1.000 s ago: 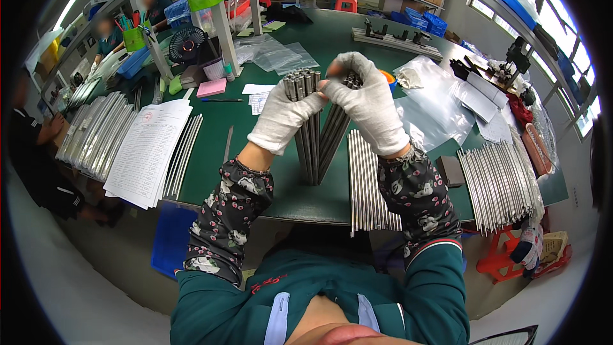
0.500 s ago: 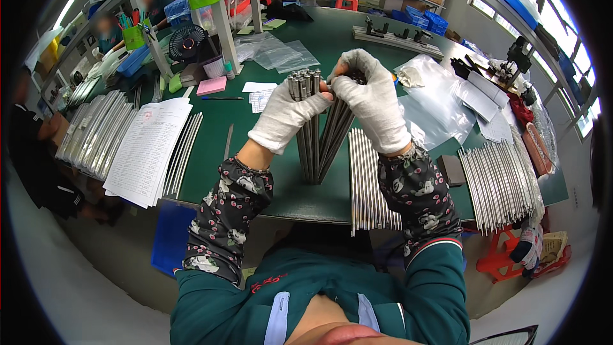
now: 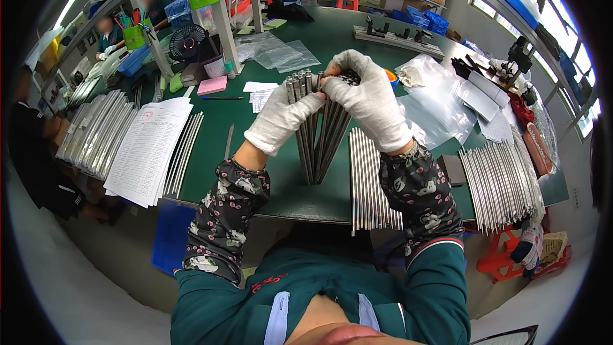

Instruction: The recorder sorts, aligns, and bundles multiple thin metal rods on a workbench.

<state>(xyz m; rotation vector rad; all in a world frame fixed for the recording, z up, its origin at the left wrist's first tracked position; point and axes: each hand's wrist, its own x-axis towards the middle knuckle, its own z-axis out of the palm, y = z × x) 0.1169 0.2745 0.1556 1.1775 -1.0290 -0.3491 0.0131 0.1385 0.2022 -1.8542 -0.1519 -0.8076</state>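
Note:
Two clusters of slim grey metal rods stand on the green table in front of me, leaning apart at the top and meeting at the foot. My left hand (image 3: 276,121), in a white fingertip-bare glove, is closed around the left rods (image 3: 306,153) near their upper ends. Gloved the same way, my right hand (image 3: 377,99) wraps the top of the right rods (image 3: 333,133). Its thumb and fingertips are by the gap between the clusters, close to the left hand's fingers. The palm hides part of the right rods' ends.
A row of shiny rods (image 3: 371,185) lies right of the clusters, with more rods (image 3: 497,182) farther right beside a dark block (image 3: 451,170). Bagged rods (image 3: 96,131) and a printed sheet (image 3: 148,147) lie left. A small fan (image 3: 188,42) stands behind; plastic bags (image 3: 440,105) lie at right.
Both hands have shifted slightly left, and the right one has turned a little. The right rods' upper ends are more spread out. A co-worker at far left has moved their gloved hands into view.

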